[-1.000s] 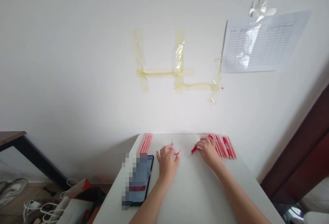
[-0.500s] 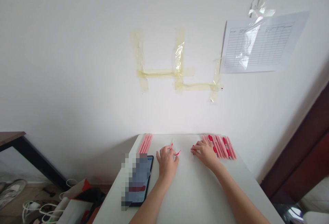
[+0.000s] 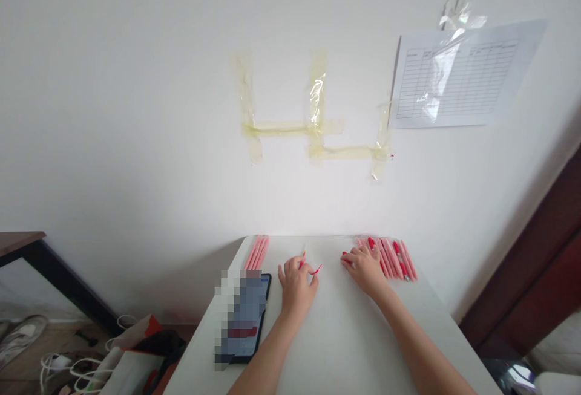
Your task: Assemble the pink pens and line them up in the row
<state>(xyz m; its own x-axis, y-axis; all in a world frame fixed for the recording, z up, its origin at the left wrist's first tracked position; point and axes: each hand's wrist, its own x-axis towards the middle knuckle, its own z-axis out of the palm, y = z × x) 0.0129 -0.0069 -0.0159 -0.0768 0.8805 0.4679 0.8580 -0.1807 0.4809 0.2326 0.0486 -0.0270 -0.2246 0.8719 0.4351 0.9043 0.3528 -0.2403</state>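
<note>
**Slender red pieces pinched at mid-bench, pink sticks lined up at both far corners**

Two slender red pieces (image 3: pixel 318 270) are gripped by the fingers of the left hand (image 3: pixel 298 283), one tipped with yellow and pointed toward the wall. By the bent fingertips of the right hand (image 3: pixel 364 268), a red pen part (image 3: pixel 345 254) is held, mostly covered. Between the hands a strip of white bench (image 3: pixel 338 340) is left, widening between the forearms toward the near side, where room for movement is given.

Beyond the right hand, and partly hidden by it, a row of pink sticks (image 3: pixel 391 259) with a few red pens (image 3: pixel 403 269) is laid close to the right edge. A smaller bundle of pink sticks (image 3: pixel 257 252) is set by the far left corner. Just below that bundle a phone (image 3: pixel 245 328) is placed near the left edge, so sideways room for the left forearm is narrowed.

The far edge is bounded by a white wall (image 3: pixel 181 110), to which yellowish tape (image 3: pixel 281 130) and a printed sheet (image 3: pixel 472 89) are fixed. Past the left edge, white cables (image 3: pixel 84 371) are seen low down.
</note>
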